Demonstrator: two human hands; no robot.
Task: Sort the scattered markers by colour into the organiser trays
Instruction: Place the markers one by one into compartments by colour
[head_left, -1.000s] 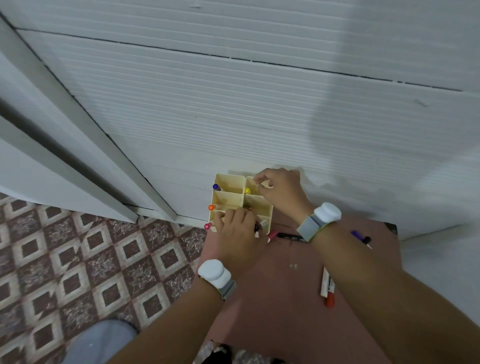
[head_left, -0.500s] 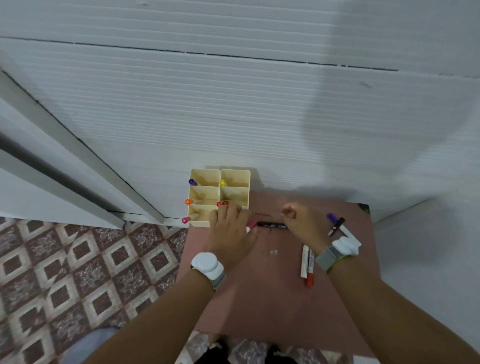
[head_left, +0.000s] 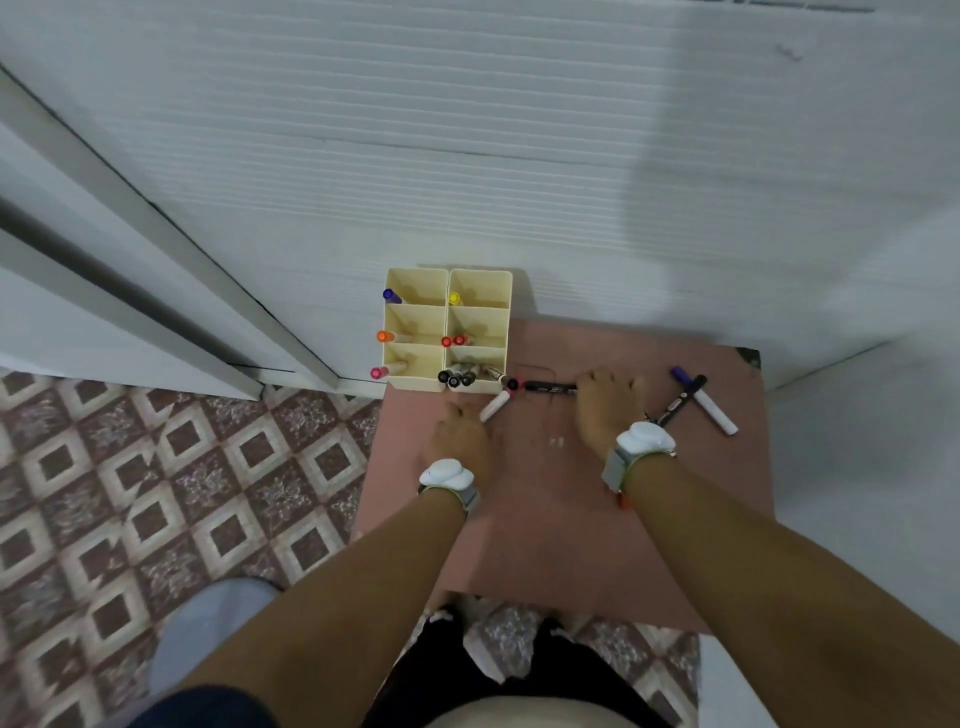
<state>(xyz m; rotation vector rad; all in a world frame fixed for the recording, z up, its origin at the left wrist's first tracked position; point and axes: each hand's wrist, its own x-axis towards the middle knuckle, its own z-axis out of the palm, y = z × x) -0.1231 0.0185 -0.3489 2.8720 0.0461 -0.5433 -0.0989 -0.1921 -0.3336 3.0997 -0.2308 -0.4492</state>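
Note:
A cream six-compartment organiser (head_left: 478, 280) stands at the table's far left corner, against the wall. It holds a purple marker (head_left: 390, 296), a yellow marker (head_left: 454, 298), an orange marker (head_left: 384, 336), red markers (head_left: 453, 340), a pink marker (head_left: 379, 372) and several black markers (head_left: 457, 378). My left hand (head_left: 460, 436) curls on the near end of a white pink-capped marker (head_left: 496, 405) lying on the table. My right hand (head_left: 605, 410) covers the right end of a black marker (head_left: 550, 387). Right of it a purple-capped marker (head_left: 704, 400) crosses another black marker (head_left: 680, 402).
The small pink table (head_left: 545, 545) stands against a white ribbed wall (head_left: 519, 156). A red marker tip (head_left: 622, 501) shows under my right wrist. Patterned floor tiles (head_left: 156, 493) lie to the left, with a white door frame (head_left: 156, 291) beyond them.
My left hand has drawn back from the organiser to the pink-capped marker's near end. My right hand left the organiser, swung right, then came back onto the black marker.

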